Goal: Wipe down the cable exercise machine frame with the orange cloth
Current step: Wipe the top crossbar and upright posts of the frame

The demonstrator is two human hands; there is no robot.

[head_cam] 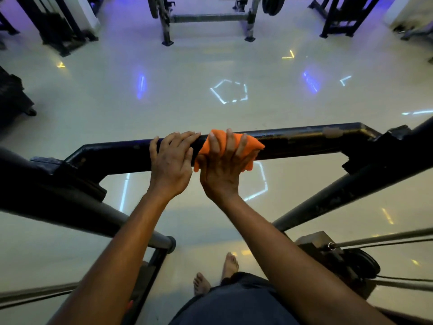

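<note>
A black horizontal frame bar (304, 140) of the cable machine runs across the middle of the view, its paint worn in patches. The orange cloth (251, 146) is draped over the bar near its centre. My right hand (221, 167) lies on the cloth with fingers spread and presses it against the bar. My left hand (171, 160) rests on the bare bar just left of the cloth, fingers laid straight over the top. The two hands nearly touch.
Slanted black frame tubes (351, 191) join the bar at both ends. A pulley and cable (360, 261) sit low on the right. My bare feet (210, 275) stand on the glossy pale floor. Other gym racks (210, 18) stand at the far side.
</note>
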